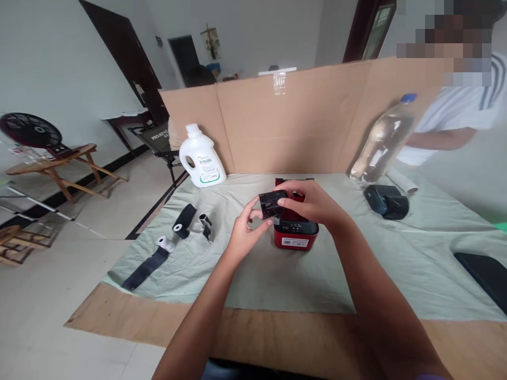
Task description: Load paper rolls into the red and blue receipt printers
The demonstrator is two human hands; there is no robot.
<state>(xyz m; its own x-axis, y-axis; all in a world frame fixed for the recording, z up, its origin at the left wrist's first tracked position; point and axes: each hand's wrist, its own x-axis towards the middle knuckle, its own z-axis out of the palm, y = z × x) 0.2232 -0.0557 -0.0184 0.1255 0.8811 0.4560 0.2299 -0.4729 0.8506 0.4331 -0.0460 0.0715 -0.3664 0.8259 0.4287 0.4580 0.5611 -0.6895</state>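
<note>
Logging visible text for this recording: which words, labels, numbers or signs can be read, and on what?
"PROJE…": chair back; remaining letters and second line blurred.
White jug, label: too small to read.
Red device, front label: text too small to read.
Marks on its black top: too small.

Black roll (271, 205) — glossy; red device (295, 235) — smooth plastic; matt, creased cloth (277, 285)
</note>
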